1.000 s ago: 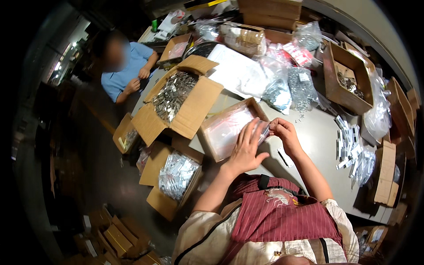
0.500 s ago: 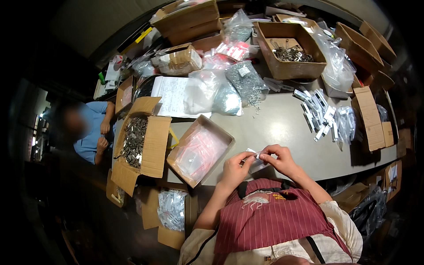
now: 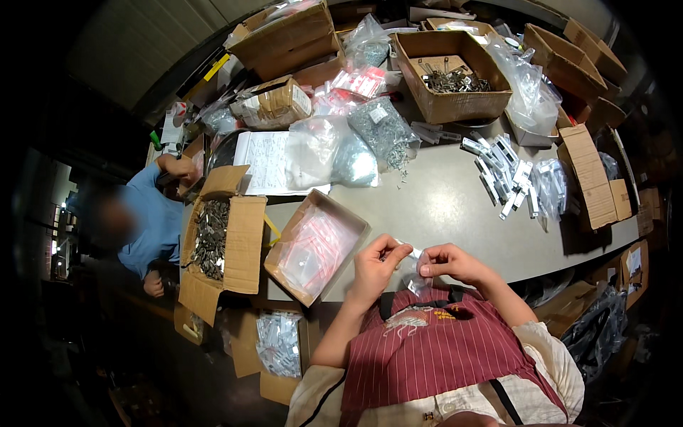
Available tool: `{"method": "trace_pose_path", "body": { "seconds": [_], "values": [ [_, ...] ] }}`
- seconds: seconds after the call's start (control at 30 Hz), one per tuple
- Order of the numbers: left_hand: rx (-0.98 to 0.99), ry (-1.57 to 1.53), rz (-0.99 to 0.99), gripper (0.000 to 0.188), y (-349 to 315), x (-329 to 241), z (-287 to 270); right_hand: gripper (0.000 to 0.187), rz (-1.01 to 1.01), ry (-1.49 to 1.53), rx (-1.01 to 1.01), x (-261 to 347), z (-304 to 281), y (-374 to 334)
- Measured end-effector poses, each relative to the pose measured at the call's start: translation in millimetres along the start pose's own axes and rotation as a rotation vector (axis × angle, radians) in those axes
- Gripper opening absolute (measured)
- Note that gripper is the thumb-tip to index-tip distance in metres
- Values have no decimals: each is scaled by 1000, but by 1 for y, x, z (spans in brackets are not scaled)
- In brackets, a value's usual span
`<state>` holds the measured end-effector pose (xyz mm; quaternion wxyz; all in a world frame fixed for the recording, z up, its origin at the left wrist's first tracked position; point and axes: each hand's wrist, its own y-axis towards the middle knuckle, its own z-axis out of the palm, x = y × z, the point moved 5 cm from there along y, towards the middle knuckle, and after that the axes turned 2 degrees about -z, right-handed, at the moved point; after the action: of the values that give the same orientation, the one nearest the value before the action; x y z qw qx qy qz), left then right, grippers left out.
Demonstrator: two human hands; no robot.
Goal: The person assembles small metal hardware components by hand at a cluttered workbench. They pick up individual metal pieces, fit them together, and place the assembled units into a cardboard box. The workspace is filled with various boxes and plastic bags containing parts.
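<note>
Close in front of my apron, a small clear plastic bag (image 3: 418,283) hangs between my two hands. My left hand (image 3: 376,269) is closed, pinching a small whitish piece at the bag's upper end; whether that piece lies inside the bag I cannot tell. With thumb and fingertips, my right hand (image 3: 459,266) grips the bag's right side. To the left of my left hand stands a shallow cardboard box (image 3: 350,250) holding flat clear bags (image 3: 313,249) with red edges.
An open carton (image 3: 244,245) of small metal parts (image 3: 211,238) stands at the left. Whitish-silver pieces (image 3: 501,171) are heaped on the grey table (image 3: 441,192) at the right. Bags of screws (image 3: 384,124) and more cartons (image 3: 455,107) line the back. A co-worker in blue (image 3: 153,213) is at the far left.
The bag has come into fuller view between my hands, my right hand now gripping its side. The co-worker has reached one arm toward the table's back. The whole view has shifted slightly.
</note>
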<state>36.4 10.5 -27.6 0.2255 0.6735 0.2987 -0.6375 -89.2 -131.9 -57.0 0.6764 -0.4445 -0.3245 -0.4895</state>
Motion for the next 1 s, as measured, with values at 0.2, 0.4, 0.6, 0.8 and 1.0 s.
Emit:
{"method": "trace_pose_path", "body": {
  "seconds": [0.2,0.4,0.6,0.8,1.0],
  "values": [
    [30,88,315,18,2,-18,1,18,-66,4,-93,-17,-12,7],
    [-152,503,193,26,2,-27,-6,28,-525,-662,-405,52,-7,0],
    [-32,718,554,29,12,-15,4,44,-774,-1204,-211,94,23,-3],
    [-79,807,608,33,15,-5,7,55,-459,-1315,-59,61,4,16],
    [-110,633,181,27,30,50,6,38,-492,-911,-55,45,-48,80]
  ]
}}
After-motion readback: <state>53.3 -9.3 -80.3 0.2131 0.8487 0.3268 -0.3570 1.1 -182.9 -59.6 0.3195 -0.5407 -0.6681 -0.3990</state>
